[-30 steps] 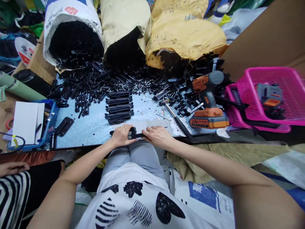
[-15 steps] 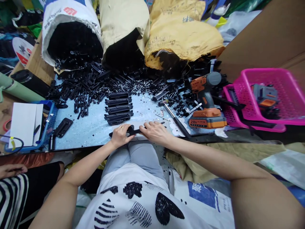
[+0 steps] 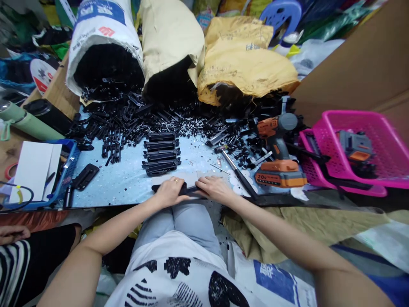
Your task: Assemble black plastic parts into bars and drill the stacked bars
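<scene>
Pressing down at the table's near edge, just above the lap, both hands meet over one long black part (image 3: 189, 190), which lies flat along that edge. The left hand (image 3: 171, 192) has its fingers curled shut on the part's left end. The right hand (image 3: 215, 189) lies over the right end with fingers stretched along it, and whether they close round it cannot be told. The table (image 3: 128, 179) is covered in a pale blue speckled sheet. Bare sheet lies left of the hands, out to a lone black piece (image 3: 84, 176) and a blue tray (image 3: 70, 158) at the left edge. A neat stack (image 3: 161, 153) of like parts sits just beyond the hands, with a narrow bare strip between. To the right a hammer (image 3: 234, 166) lies aslant near the right hand, a drill (image 3: 277, 149) stands past it, and a pink basket (image 3: 377, 123) hangs off the right end. Farther back a heap (image 3: 128, 123) of loose black pieces covers the sheet from side to side, spilling from three sacks (image 3: 246, 59) lying on their sides. Cardboard (image 3: 351, 64) closes the right, and another person's hand (image 3: 11, 233) rests low on the left.
</scene>
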`<action>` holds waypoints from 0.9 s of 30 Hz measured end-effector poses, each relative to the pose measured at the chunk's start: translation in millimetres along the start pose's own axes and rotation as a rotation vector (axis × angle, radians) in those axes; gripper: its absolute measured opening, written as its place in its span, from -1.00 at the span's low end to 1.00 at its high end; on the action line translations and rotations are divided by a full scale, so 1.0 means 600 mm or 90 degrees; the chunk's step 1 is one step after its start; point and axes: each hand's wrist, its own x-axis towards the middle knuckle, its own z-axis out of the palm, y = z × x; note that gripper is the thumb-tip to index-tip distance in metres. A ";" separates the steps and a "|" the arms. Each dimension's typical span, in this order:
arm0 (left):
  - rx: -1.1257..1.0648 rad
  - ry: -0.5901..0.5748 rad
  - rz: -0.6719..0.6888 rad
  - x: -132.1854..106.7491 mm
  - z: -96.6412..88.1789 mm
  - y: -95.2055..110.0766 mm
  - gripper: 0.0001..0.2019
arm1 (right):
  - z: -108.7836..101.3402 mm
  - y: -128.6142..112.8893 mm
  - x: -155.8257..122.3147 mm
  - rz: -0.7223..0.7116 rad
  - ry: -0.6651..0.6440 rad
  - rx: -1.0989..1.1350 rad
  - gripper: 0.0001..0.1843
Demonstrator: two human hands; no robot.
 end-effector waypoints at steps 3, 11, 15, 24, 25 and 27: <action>0.043 0.008 0.034 0.084 -0.015 -0.001 -0.57 | 0.034 0.015 -0.021 0.038 0.050 0.029 -0.59; 0.106 -0.022 -0.119 0.344 -0.019 -0.133 -0.80 | -0.005 0.084 0.011 0.105 0.158 0.049 -0.64; 0.078 0.002 -0.102 0.363 -0.016 -0.140 -0.84 | -0.027 0.182 0.124 0.193 0.143 -0.029 -0.63; -0.458 0.443 -0.275 0.156 -0.087 -0.122 -0.85 | 0.007 0.264 0.300 0.347 0.004 -0.090 -0.69; -0.574 0.519 -0.331 0.119 -0.102 -0.134 -0.84 | 0.009 0.262 0.302 0.349 0.005 -0.089 -0.69; -0.768 0.632 -0.438 0.050 -0.127 -0.154 -0.80 | 0.011 0.261 0.300 0.368 0.024 -0.078 -0.67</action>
